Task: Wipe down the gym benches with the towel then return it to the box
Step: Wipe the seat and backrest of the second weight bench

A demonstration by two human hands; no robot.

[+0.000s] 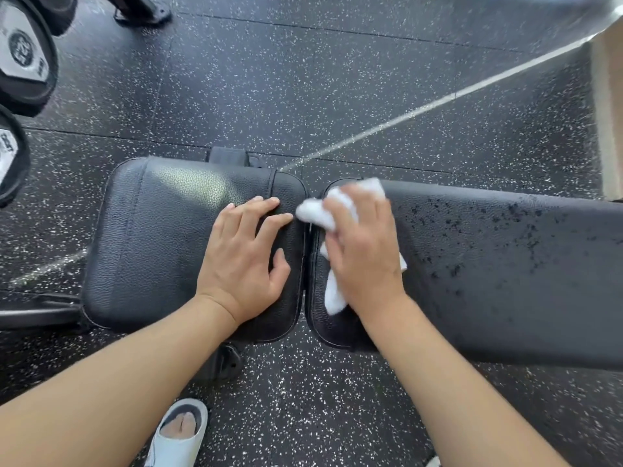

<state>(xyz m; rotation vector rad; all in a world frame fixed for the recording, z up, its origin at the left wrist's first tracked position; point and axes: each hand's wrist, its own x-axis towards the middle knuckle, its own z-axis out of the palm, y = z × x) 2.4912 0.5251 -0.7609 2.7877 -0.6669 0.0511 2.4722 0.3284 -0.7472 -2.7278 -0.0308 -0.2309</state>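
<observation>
A black padded gym bench lies across the view in two parts: a short seat pad (pixel 151 244) on the left and a long back pad (pixel 499 264) on the right, with a narrow gap between them. My left hand (pixel 247 254) rests flat on the seat pad near the gap, fingers spread. My right hand (pixel 362 244) presses a crumpled white towel (pixel 315 214) onto the left end of the back pad, and the towel sticks out above and below the hand. Dark wet-looking speckles cover the middle of the back pad. No box is in view.
Speckled black rubber floor (pixel 303 79) surrounds the bench. Weight plates (pixel 23 59) stand at the top left. A black frame foot (pixel 141 11) sits at the top. A pale wall or panel (pixel 606 112) rises at the right edge. My sandalled foot (pixel 182 429) stands below the bench.
</observation>
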